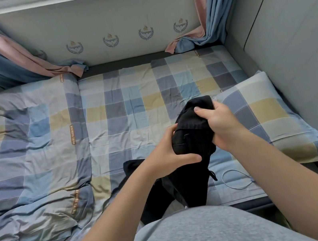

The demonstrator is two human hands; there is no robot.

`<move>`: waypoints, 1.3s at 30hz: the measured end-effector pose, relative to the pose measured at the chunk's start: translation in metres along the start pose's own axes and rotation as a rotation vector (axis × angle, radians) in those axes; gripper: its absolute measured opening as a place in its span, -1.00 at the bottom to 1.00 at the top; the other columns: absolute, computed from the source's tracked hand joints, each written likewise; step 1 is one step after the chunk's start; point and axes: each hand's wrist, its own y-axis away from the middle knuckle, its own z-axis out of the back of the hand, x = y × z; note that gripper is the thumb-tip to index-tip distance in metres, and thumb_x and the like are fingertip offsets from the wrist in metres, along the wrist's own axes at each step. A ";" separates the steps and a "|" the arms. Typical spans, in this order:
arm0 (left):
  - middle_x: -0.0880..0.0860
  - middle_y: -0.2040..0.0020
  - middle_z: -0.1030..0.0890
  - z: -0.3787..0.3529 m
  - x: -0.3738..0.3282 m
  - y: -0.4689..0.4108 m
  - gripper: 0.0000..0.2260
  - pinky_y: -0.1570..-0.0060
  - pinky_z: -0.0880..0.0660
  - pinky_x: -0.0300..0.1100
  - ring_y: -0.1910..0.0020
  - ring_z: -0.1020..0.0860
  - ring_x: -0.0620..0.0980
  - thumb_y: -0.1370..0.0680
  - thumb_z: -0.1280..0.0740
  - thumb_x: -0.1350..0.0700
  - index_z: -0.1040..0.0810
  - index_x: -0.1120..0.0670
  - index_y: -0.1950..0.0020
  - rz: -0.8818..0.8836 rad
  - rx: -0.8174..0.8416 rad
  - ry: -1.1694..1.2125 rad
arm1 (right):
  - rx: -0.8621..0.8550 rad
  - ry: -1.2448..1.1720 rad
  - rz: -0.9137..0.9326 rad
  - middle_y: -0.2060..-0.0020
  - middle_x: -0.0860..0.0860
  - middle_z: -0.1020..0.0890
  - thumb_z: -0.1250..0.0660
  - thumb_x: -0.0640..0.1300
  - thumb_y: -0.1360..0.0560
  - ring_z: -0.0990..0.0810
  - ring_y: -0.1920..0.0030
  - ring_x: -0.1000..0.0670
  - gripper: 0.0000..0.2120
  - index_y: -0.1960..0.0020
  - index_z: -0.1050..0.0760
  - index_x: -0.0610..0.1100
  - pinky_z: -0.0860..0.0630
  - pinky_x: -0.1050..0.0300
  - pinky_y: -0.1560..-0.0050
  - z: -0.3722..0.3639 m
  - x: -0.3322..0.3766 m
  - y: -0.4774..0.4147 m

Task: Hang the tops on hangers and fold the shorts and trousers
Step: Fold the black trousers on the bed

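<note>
Fingers (169,135) round one black garment (192,133)

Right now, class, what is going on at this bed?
A person holds a black garment in both hands above the checked bed. The left hand grips its middle, the right hand pinches its upper end, and the rest hangs down at the near edge. It is bunched, not yet folded. A pillow lies to the right.
</note>
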 end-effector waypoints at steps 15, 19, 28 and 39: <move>-0.05 0.33 -0.49 0.034 0.008 0.007 -0.81 0.30 -0.32 -0.13 0.34 -0.41 -0.04 -0.58 -0.23 0.29 -0.47 0.03 0.15 -0.107 -0.556 -0.142 | -0.309 0.107 -0.033 -0.42 -0.12 -0.41 -0.39 -0.18 -0.56 -0.47 -0.33 -0.08 -0.44 -0.48 -0.24 -0.07 -0.41 -0.12 -0.36 0.053 0.000 -0.022; -0.02 0.36 -0.51 0.038 -0.024 0.004 -0.84 0.30 -0.35 -0.15 0.34 -0.44 -0.04 -0.53 -0.31 0.27 -0.52 0.04 0.20 -0.129 -0.488 -0.263 | 0.114 0.438 0.145 -0.43 0.10 -0.37 -0.48 0.15 -0.41 -0.36 -0.40 0.08 -0.33 -0.44 -0.29 0.15 -0.33 0.06 -0.35 0.035 -0.017 0.000; 0.11 0.28 -0.64 0.052 -0.052 0.016 -0.91 0.25 -0.51 -0.05 0.24 -0.59 0.14 -0.42 -0.40 0.22 -0.62 0.03 0.19 -0.155 -0.403 -0.316 | 0.275 0.823 0.378 0.25 0.00 -0.60 -0.32 -0.22 -0.53 -0.59 0.19 -0.07 -0.94 0.05 -0.48 -0.08 -0.45 0.06 0.21 -0.024 -0.052 0.002; 0.04 0.00 -0.55 0.054 0.039 0.012 -0.78 0.20 -0.41 -0.18 0.05 -0.53 0.04 -0.50 -0.32 0.32 -0.49 0.03 -0.03 0.139 -0.728 -0.379 | 0.131 0.556 0.475 0.38 0.20 -0.57 -0.09 -0.33 -0.42 -0.52 0.30 0.23 -0.70 0.16 -0.55 -0.05 -0.45 0.38 0.30 -0.008 0.020 -0.005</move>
